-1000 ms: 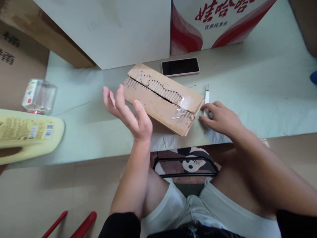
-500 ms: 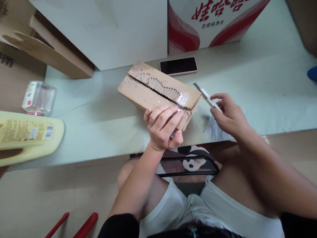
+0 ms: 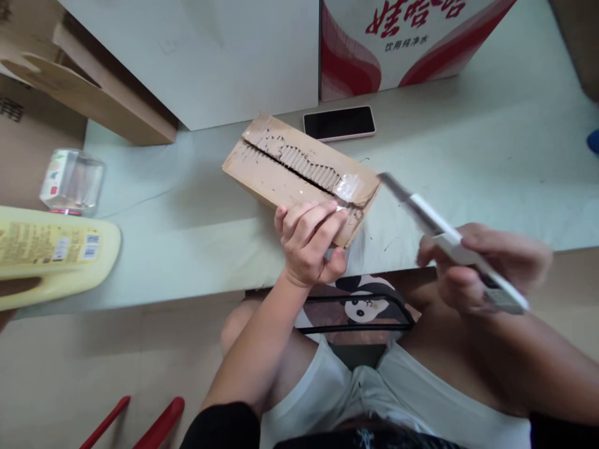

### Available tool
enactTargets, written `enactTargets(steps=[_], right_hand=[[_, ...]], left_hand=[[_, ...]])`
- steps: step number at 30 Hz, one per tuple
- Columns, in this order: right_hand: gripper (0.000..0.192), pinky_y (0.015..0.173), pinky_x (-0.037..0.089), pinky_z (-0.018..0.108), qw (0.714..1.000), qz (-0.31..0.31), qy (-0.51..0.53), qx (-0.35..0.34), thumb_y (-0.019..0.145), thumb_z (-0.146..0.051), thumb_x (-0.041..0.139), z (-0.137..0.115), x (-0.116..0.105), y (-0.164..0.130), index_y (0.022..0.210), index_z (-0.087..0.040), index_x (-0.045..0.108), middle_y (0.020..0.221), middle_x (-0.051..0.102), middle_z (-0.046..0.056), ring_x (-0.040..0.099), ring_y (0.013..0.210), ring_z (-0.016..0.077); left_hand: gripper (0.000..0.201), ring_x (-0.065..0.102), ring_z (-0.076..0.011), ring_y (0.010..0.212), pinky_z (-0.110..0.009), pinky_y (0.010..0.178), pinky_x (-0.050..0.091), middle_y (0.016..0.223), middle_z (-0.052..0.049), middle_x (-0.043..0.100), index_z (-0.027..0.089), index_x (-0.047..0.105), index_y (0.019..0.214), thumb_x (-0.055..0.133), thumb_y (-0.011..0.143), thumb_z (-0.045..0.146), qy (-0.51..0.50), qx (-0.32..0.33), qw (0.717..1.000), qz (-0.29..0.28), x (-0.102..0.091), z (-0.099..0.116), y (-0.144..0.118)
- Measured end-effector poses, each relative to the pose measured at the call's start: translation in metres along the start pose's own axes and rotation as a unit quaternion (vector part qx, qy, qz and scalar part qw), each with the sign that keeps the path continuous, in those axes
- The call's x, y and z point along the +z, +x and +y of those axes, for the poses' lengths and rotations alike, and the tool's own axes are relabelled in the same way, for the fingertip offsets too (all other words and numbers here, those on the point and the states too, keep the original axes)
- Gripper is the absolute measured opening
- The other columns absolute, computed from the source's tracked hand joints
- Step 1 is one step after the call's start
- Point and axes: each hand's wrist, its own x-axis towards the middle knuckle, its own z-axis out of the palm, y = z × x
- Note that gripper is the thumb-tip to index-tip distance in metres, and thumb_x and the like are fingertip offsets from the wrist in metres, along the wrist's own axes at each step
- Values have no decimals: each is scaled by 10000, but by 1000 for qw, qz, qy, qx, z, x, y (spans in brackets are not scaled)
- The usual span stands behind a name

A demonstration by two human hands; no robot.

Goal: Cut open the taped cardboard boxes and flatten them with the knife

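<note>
Head view: cardboard box (image 3: 299, 178) flat on desk (image 3: 468, 162), long axis running far-left to near-right. Left hand (image 3: 309, 243) clamped on box's near-right corner. Right hand (image 3: 486, 268) closed around utility knife (image 3: 449, 240), blurred, raised right of box, blade pointing toward it. Phone (image 3: 339, 123) beyond box; open desk to right.

Red-white carton (image 3: 402, 43) — "娃哈哈"; "饮用纯净水".

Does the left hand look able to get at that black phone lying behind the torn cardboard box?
Probably yes: the left hand grips the torn brown cardboard box's near edge, and the black pink-edged phone lies uncovered just beyond it.
</note>
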Motion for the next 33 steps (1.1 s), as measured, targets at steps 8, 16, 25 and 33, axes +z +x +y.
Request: enactTargets(steps=[8, 16, 25, 33], right_hand=[[230, 585, 613, 237, 989, -91, -35, -107, 990, -296, 561, -26, 14, 23, 1199, -254, 648, 829, 769, 36, 748, 672, 148], [210, 521, 569, 232, 985, -47, -80, -145, 937, -198, 574, -22, 20, 28, 1105, -234, 694, 734, 743, 23, 695, 573, 137], [204, 479, 554, 235, 981, -45, -79, -170, 922, -205, 572, -24, 22, 31, 1065, -260, 706, 723, 740, 24, 688, 553, 142], [307, 471, 526, 201, 975, -41, -129, -178, 827, -56, 622, -33, 25, 33, 1055, -243, 706, 734, 729, 29, 687, 572, 127]], left_hand=[[463, 585, -224, 1132, -365, 1244, 194, 1079, -63, 725, 210, 707, 1142, 351, 928, 414, 1, -6, 1000, 2, 2, 1, -2], [465, 604, -239, 1073, -391, 1221, 225, 1029, -62, 719, 236, 702, 1142, 343, 909, 416, 7, -2, 1000, -1, 1, 0, 0], [501, 608, -250, 1075, -414, 1217, 230, 1041, -63, 730, 251, 708, 1164, 329, 900, 447, 34, -7, 999, -22, -1, -2, -5], [468, 607, -235, 1102, -382, 1234, 206, 1051, -60, 735, 233, 707, 1156, 356, 911, 423, 11, -10, 1000, -11, 0, 0, -4]])
